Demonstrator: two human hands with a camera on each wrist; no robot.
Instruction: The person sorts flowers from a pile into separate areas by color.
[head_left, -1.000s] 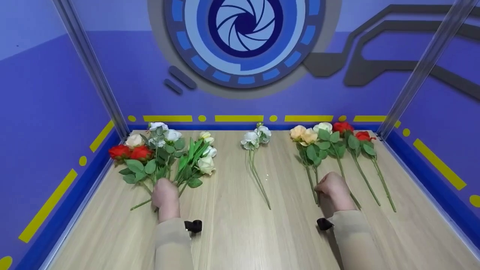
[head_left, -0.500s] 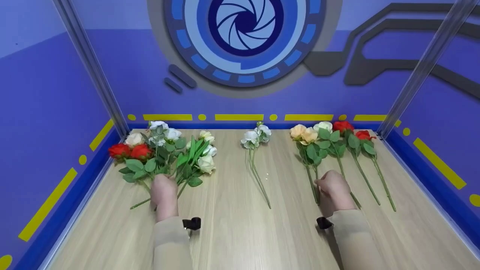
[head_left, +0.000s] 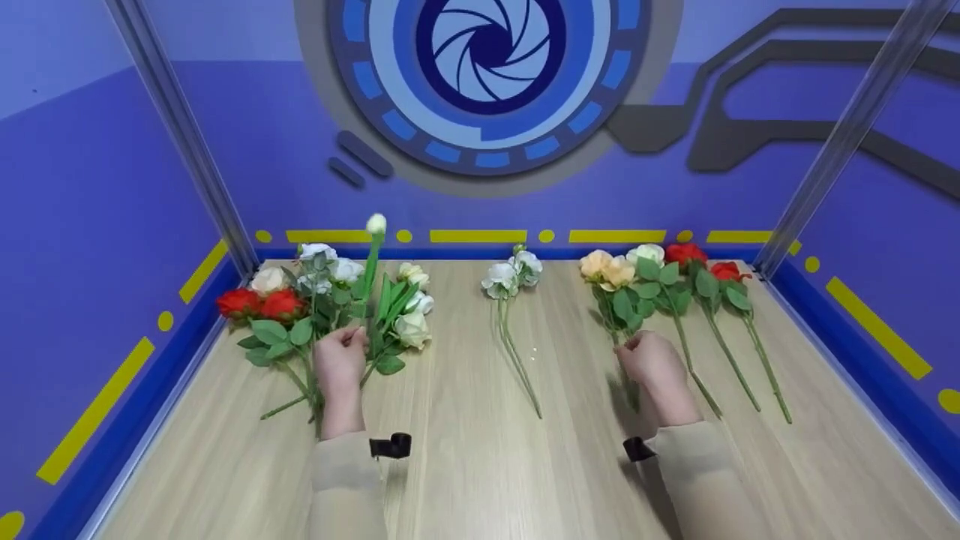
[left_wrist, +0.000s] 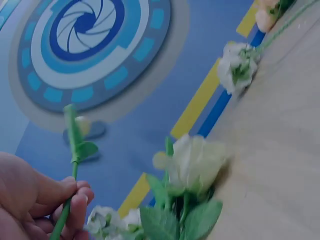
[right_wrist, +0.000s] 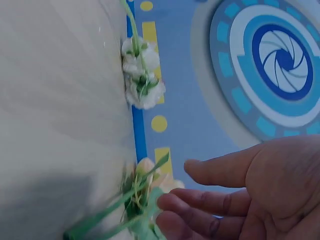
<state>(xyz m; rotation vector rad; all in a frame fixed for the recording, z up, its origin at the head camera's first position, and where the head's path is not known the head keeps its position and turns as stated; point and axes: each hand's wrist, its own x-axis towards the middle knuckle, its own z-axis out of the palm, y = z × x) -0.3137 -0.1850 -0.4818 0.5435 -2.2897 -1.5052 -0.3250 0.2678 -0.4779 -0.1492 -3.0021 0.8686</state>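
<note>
My left hand (head_left: 341, 360) pinches the green stem of a white tulip (head_left: 376, 223) between thumb and fingers. The tulip stands upright above the left flowers; its bud (left_wrist: 83, 126) is partly behind a green leaf in the left wrist view. Beside that hand lie red roses (head_left: 282, 306), pale blue-white flowers (head_left: 345, 270) and a cream rose (head_left: 412, 330). My right hand (head_left: 651, 367) hovers over the stems of the peach roses (head_left: 618, 271). In the right wrist view its thumb (right_wrist: 215, 171) stands apart from the fingers, with nothing visible between them.
Blue-white flowers (head_left: 500, 280) lie at mid-table on long stems. A white rose (head_left: 646, 255) and red roses (head_left: 686, 253) lie at the right. Blue panels (head_left: 487, 210) enclose the wooden table (head_left: 480, 465) at the back and sides.
My left hand has risen from among the stems, and the white tulip now stands up in its fingers. My right hand has lifted slightly, toward the peach roses.
</note>
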